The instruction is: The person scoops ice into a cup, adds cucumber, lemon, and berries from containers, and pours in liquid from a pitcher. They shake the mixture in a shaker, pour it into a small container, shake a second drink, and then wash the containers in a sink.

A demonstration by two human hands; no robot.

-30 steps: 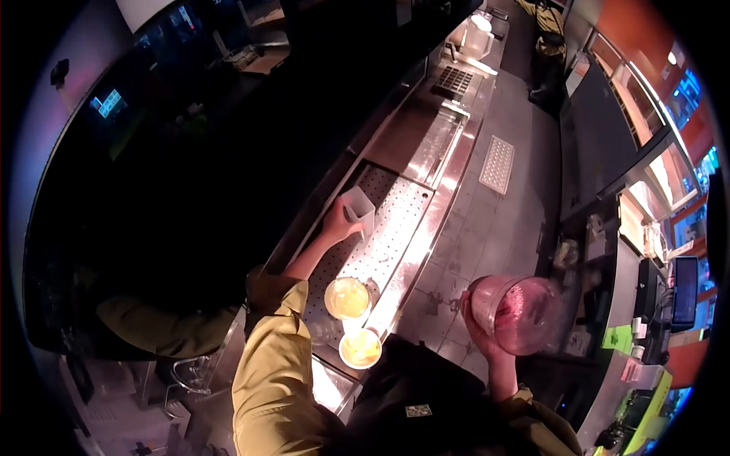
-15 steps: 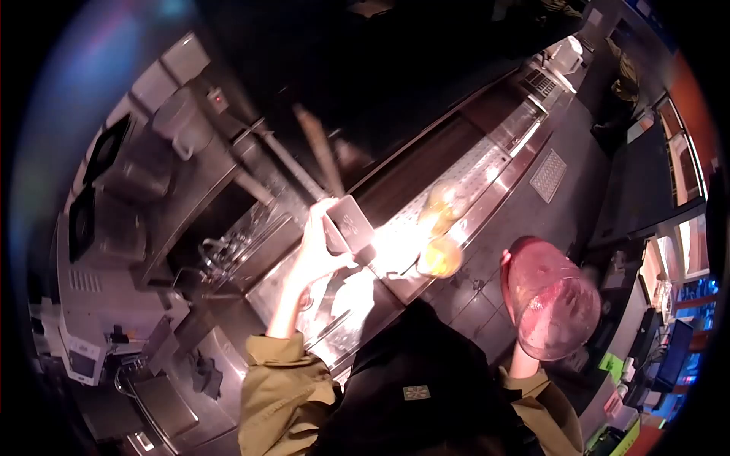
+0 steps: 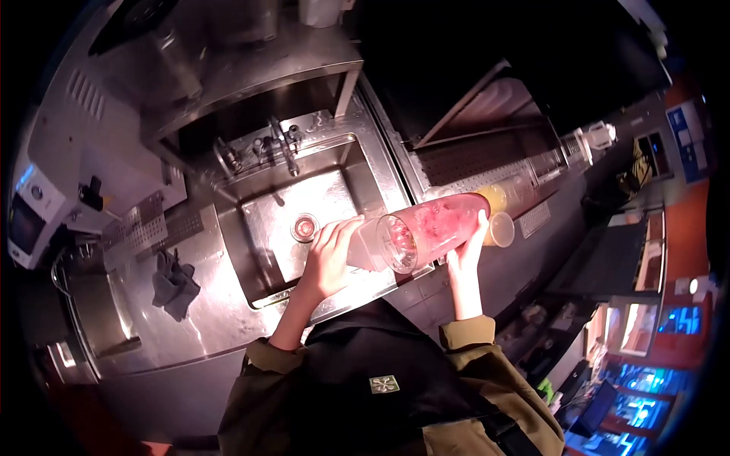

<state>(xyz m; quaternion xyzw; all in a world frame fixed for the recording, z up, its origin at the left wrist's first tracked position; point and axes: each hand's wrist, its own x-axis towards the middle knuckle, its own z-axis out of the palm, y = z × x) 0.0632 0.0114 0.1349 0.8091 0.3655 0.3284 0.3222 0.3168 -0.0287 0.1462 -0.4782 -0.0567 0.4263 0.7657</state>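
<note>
My left hand (image 3: 325, 260) grips a squarish grey container (image 3: 366, 245) over the front edge of the sink (image 3: 255, 197). In my right hand (image 3: 467, 262) lies a large clear cup (image 3: 449, 220) of pink-red contents, tipped on its side with its round mouth toward the container. The cup's mouth overlaps the container in this view. Red pieces show inside the cup near its rim. Just beyond my right fingers stands a pale cup (image 3: 499, 229), beside another cup with yellow contents (image 3: 497, 199).
A faucet (image 3: 287, 152) reaches over the sink from the back. On the steel counter to the left lies a crumpled dark cloth (image 3: 175, 285). A white machine (image 3: 57, 182) stands at the far left. A perforated drip tray (image 3: 487, 176) runs along the right.
My view has turned left toward the sink. My hands have come together: the red-filled cup went from upright at the right to tilted, mouth at the grey container.
</note>
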